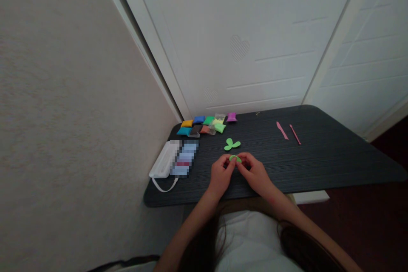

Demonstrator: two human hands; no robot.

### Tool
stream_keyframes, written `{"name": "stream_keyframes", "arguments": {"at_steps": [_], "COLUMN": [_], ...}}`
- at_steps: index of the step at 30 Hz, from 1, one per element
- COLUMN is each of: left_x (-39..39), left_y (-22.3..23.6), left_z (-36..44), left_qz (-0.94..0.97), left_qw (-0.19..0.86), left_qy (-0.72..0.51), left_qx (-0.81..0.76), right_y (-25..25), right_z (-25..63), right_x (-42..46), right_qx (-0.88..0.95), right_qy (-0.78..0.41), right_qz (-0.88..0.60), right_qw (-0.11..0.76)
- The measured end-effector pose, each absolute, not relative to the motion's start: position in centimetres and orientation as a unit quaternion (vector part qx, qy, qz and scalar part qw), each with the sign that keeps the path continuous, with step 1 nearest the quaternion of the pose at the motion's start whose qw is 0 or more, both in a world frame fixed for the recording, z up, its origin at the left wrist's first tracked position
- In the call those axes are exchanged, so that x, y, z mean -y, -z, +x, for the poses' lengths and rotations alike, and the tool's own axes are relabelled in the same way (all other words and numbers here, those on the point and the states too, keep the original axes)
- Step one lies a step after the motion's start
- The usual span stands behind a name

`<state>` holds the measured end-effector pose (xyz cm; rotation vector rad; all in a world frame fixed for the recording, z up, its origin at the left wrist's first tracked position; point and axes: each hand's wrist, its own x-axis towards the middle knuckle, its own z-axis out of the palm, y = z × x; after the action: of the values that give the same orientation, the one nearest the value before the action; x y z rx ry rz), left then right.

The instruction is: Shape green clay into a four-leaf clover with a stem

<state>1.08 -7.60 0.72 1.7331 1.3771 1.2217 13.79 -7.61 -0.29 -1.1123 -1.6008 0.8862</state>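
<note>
Between the fingertips of both hands is a small flattened piece of light green modelling clay [235,159]. My left hand [221,174] pinches it from one side, and my right hand [254,171] pinches it from the other, with the thumbs on the near face. Part of the piece is hidden behind the fingers. Just beyond the hands, a light green three-petalled clay shape [232,144] lies flat on the dark table [270,170].
Several coloured clay packets [199,120] lie at the back left. A white power bank [165,159] and a phone-like blurred item [185,159] sit at the left, with a white cable [165,190]. A pink clay knife [282,130] and a thin pink tool [295,134] lie at the right.
</note>
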Motion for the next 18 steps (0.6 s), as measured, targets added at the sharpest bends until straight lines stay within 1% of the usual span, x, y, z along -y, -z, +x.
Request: {"name": "stream_keyframes", "arguments": {"at_steps": [7, 13, 18], "left_x": [7.44, 7.30, 7.20], "left_y": [-0.49, -0.18, 0.15], "left_z": [0.95, 1.11, 1.03], "left_qz": [0.661, 0.689, 0.703], "left_qw": [0.283, 0.296, 0.278], "left_qy": [-0.448, -0.420, -0.404], "left_qx": [-0.532, -0.511, -0.515], "right_y": [0.24, 0.37, 0.22], "right_z": [13.82, 13.99, 14.02], "right_x": [7.58, 7.42, 7.41], "right_qx": [0.659, 0.658, 0.670], "right_qy": [-0.357, -0.310, -0.291], "right_qz": [-0.453, -0.460, -0.452], "right_qw": [0.483, 0.509, 0.512]}}
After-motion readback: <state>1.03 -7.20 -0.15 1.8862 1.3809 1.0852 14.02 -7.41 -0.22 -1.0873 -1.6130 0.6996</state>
